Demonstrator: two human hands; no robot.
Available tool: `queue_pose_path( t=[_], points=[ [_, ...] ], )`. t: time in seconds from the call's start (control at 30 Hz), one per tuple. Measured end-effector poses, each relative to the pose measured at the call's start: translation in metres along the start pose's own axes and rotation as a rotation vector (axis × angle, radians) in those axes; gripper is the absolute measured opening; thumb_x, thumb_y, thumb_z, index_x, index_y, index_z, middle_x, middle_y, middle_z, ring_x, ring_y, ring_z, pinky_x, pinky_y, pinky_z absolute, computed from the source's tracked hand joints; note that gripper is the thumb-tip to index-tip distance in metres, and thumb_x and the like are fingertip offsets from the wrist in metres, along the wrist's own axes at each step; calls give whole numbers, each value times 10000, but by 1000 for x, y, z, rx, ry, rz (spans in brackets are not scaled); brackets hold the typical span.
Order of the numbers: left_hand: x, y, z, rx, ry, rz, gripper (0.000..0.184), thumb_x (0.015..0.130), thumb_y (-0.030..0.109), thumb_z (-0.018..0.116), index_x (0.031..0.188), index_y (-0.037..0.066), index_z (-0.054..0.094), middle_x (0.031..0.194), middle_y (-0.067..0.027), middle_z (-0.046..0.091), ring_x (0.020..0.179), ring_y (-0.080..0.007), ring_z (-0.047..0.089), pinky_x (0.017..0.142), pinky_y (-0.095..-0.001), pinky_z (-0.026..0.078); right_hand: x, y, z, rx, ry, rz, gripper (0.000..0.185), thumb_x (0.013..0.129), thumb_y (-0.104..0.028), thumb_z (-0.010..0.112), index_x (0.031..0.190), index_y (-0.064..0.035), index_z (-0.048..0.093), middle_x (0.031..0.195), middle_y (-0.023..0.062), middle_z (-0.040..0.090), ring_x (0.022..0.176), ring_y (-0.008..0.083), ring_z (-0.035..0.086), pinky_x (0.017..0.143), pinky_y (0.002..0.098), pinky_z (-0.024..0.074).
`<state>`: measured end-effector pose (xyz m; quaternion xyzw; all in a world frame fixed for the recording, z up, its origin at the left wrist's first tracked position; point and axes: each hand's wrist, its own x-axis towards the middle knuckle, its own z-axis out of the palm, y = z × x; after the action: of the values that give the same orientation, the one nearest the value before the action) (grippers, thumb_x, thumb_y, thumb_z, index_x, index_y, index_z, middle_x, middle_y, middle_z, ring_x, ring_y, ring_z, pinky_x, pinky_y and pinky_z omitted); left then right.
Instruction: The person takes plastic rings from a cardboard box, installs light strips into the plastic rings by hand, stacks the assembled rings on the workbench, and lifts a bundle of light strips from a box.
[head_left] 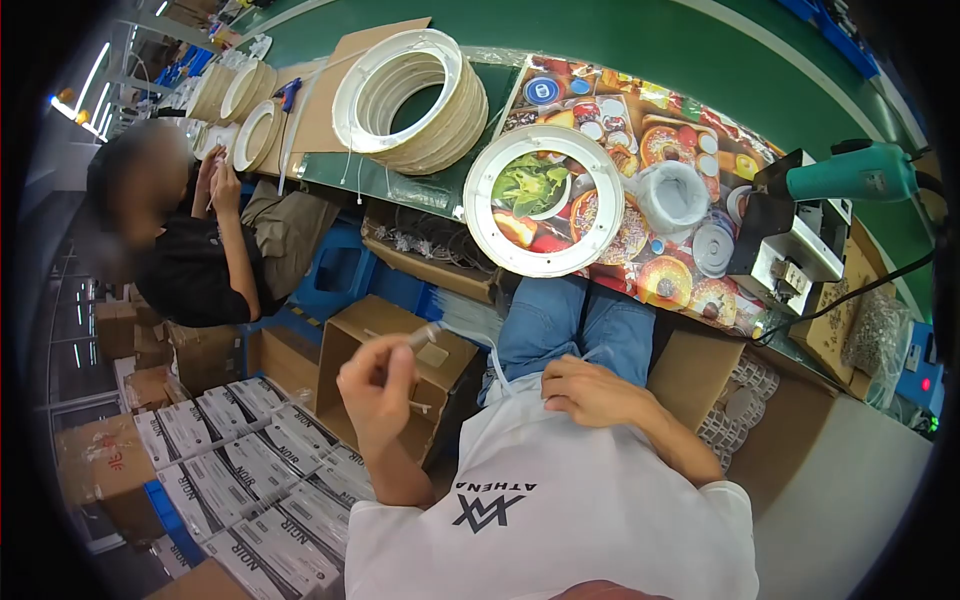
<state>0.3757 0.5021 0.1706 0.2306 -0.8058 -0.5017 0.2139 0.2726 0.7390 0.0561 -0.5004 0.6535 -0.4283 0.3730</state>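
Observation:
My left hand [375, 390] is raised over the open cardboard box, its thumb and fingers pinched on a small pale cylindrical piece [424, 336]. A thin white cable [488, 343] runs from that piece down towards my lap. My right hand [580, 390] rests at the front of my white shirt, fingers bent and close together; whatever it holds, if anything, is hidden. Beyond my knees, a white ring frame [480, 212] lies flat on the food-patterned mat [668, 285]. A stack of similar rings [470, 105] stands to its left.
A clear plastic-lined tub [672, 198], a metal device [790, 265] and a teal tool [850, 173] stand on the right. A co-worker [200, 250] sits at the left. Cardboard boxes [350, 375] and packed NOIR cartons [250, 500] are below.

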Motion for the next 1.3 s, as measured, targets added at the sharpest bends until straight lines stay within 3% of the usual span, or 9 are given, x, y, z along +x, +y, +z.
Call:
queue_pose_path(
  t=[0.1,0.37,0.43,0.7,0.83,1.0,1.1,1.17,1.3],
  points=[
    [13,-14,6,66,172,-127,100,874,50,604,895,-40,644,665,9,581,575,-31,496,516,-170,368,-23,-6,-18,68,103,-50,145,845,-115,599,932,-1,619,820,125,585,798,301,565,742,394,447],
    [23,-41,19,-59,-185,-281,153,848,53,643,968,-41,651,704,20,574,606,-18,471,542,-170,366,-82,-17,-47,259,511,67,185,879,-104,567,995,30,621,645,91,604,537,174,570,532,277,462],
    [26,-43,24,-149,-333,-315,185,821,56,675,979,-39,652,692,30,556,594,-16,447,519,-173,335,-85,-21,-59,411,732,380,202,917,-146,541,978,28,623,596,52,588,511,102,543,495,218,431],
    [17,-72,75,-87,-362,-354,106,827,81,667,773,-4,632,669,40,561,615,-28,478,553,-196,374,-87,0,-47,764,940,353,223,959,-223,494,949,-9,556,700,36,588,544,63,483,498,189,379],
    [17,-79,88,187,-586,74,120,826,89,624,841,-29,642,797,-139,622,730,-253,573,671,-336,446,-79,-31,-55,391,867,258,231,951,-205,496,878,-2,581,627,33,591,521,76,523,484,196,412],
    [43,-59,72,94,-1020,46,290,734,79,692,1008,-2,643,928,-140,656,861,-247,618,782,-327,484,-76,-56,-80,142,701,-2,111,869,-45,513,848,5,610,584,59,584,481,216,579,469,287,451],
    [83,-33,56,23,-925,103,323,718,10,665,1039,14,628,937,-136,642,843,-276,592,755,-355,480,-81,-66,-96,166,664,-76,139,872,-75,524,805,0,620,577,56,583,475,208,577,460,287,444],
    [109,-22,77,167,-591,262,348,704,-35,655,1045,23,615,976,-144,627,852,-284,589,739,-358,490,-83,-68,-101,131,673,-78,167,879,-96,529,782,1,625,571,58,583,475,197,580,453,283,436],
    [176,0,175,378,-638,1102,325,702,-41,603,1016,43,613,1033,-151,597,993,-279,559,822,-396,468,-76,-68,-97,133,724,-121,214,898,-138,532,763,8,613,554,56,576,443,168,557,420,262,409]
  ],
)
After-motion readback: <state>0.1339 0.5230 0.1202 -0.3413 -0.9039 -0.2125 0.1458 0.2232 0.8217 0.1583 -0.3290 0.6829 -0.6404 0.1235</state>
